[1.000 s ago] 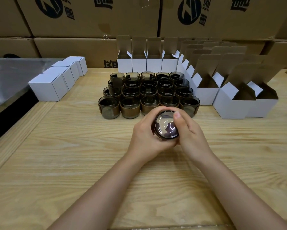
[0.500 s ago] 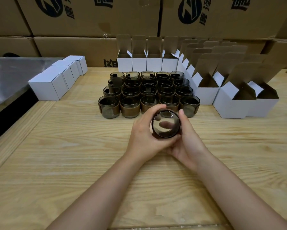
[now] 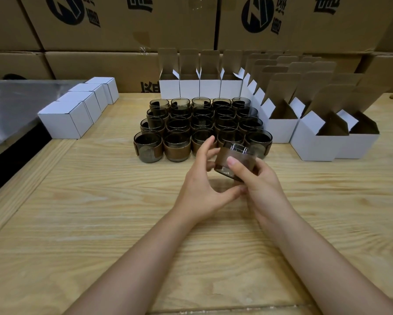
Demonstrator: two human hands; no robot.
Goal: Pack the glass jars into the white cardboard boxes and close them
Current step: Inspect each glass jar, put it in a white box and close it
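A person's right hand [image 3: 259, 183] grips a small smoked-glass jar with a brown band [image 3: 236, 155], thumb on the band and fingers curled behind, holding it tilted above the pale wooden table [image 3: 100, 212]. The left hand [image 3: 202, 189] is spread, its nearly straight fingers touching the jar's left side. Just behind stand rows of matching glass jars [image 3: 202, 123], with open white cardboard boxes [image 3: 316, 144] to the right and closed white boxes [image 3: 63, 121] at left

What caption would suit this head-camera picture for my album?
Right hand grips a glass jar over the wooden table, left hand beside it, open white boxes behind.
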